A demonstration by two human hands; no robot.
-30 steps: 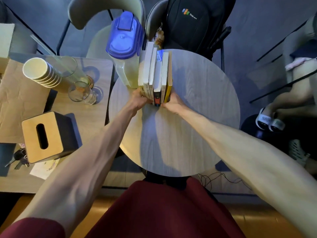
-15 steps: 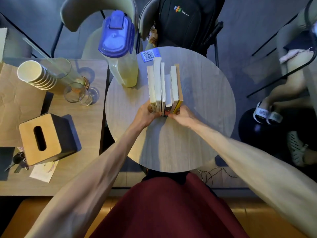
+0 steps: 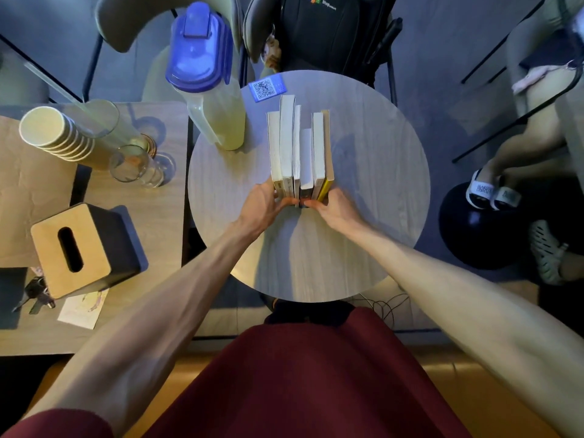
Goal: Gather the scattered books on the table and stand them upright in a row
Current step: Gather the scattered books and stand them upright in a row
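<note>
Squeezing the books from both sides: the left hand grips the near-left corner of the row and the right hand the near-right corner. Fingers are curled and clamped on the outer covers, with both thumbs nearly meeting across the near spines. The books stand upright, packed tight, running near to far mid-table. A pitcher sits just left of them, not touching. A QR card lies at the far edge, past the row. Off left on another table are a tissue box and stacked cups.
</note>
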